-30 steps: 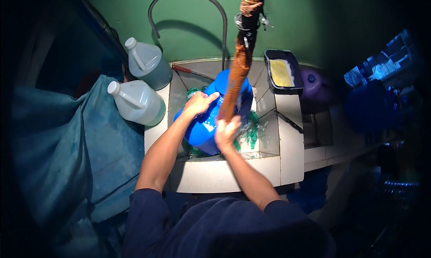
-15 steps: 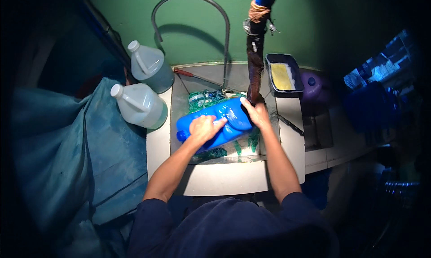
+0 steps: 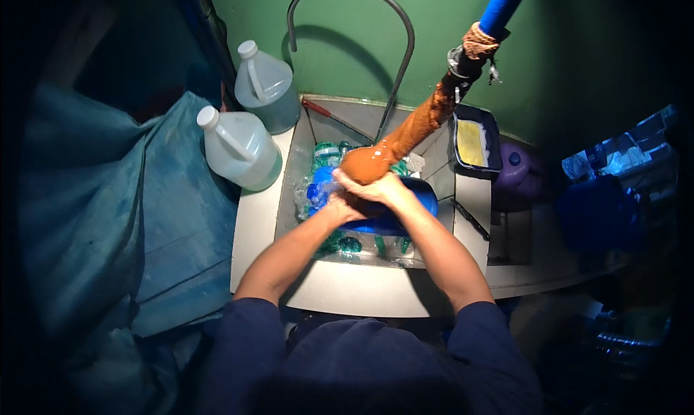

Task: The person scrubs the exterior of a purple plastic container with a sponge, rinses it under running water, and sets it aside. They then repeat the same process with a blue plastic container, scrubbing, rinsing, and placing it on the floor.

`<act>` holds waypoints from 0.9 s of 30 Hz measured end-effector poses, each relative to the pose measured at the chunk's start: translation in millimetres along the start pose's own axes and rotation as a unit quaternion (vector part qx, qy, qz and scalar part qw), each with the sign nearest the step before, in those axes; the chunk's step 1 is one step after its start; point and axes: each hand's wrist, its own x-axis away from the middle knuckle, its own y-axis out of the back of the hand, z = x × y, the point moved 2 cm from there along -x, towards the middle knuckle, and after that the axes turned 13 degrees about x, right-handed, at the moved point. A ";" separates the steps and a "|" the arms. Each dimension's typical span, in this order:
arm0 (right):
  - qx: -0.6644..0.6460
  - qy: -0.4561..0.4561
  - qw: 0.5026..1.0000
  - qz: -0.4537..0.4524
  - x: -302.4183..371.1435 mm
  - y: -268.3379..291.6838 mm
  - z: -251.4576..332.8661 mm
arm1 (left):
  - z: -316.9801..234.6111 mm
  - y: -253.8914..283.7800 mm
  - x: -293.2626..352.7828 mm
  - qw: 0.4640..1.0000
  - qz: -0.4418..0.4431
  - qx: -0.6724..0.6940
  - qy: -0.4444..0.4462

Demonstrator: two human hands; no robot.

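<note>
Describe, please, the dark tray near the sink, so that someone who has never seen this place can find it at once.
Start at the pale-rimmed sink below the green wall. Go to its far right corner, where a dark rectangular tray sits just left of a purple jug. Unlike that capped jug, the tray is open-topped and shows a flat yellow piece inside.

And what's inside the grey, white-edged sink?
Inside the grey, white-edged sink, a glossy blue plastic jug and translucent green plastic show. The left hand and right hand partly cover the jug; what lies beneath the jug is hidden.
</note>
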 end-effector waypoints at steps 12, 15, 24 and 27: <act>0.059 -0.128 0.986 -0.091 79.5 -9.7 -39.6 | 20.5 39.3 -26.2 0.943 0.162 -0.004 0.290; 0.092 -0.169 0.979 -0.064 128.8 -2.2 -31.1 | 25.9 40.1 -30.8 0.951 0.146 0.015 0.273; 0.120 -0.315 0.921 -0.198 75.9 34.4 -57.4 | 4.4 37.7 -15.4 0.954 0.155 0.038 0.252; 0.029 -0.151 0.978 -0.138 69.2 -1.3 -39.2 | 8.2 37.8 -22.7 0.935 0.176 0.053 0.303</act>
